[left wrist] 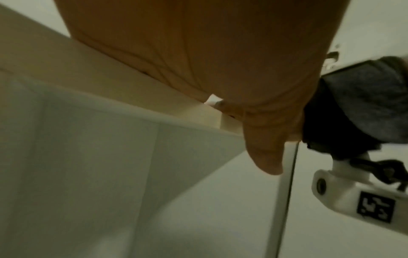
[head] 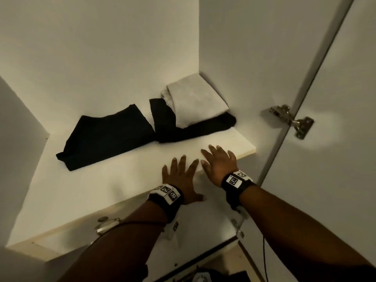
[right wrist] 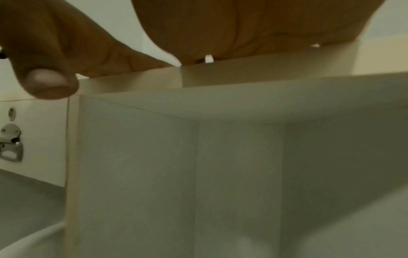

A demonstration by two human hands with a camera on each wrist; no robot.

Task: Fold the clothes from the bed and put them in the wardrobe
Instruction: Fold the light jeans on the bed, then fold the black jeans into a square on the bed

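Note:
On the white wardrobe shelf [head: 85, 192] lies a folded black garment [head: 105, 137] at the left. To its right a folded grey garment [head: 195, 102] sits on top of another black one [head: 183, 129], tucked into the back right corner. My left hand [head: 181, 174] and right hand [head: 218, 159] lie side by side over the shelf's front part, fingers straight and spread, holding nothing. Both are short of the clothes. In the wrist views only my left hand [left wrist: 198, 52] and right hand [right wrist: 243, 26] show from below, above the shelf's front edge [right wrist: 243, 75].
The wardrobe door [head: 341, 149] stands open at the right, hung on a metal hinge [head: 293, 121]. The wardrobe's side wall [head: 244, 68] bounds the shelf on the right and another wall [head: 18, 139] on the left. Dark items [head: 219, 275] lie below the shelf.

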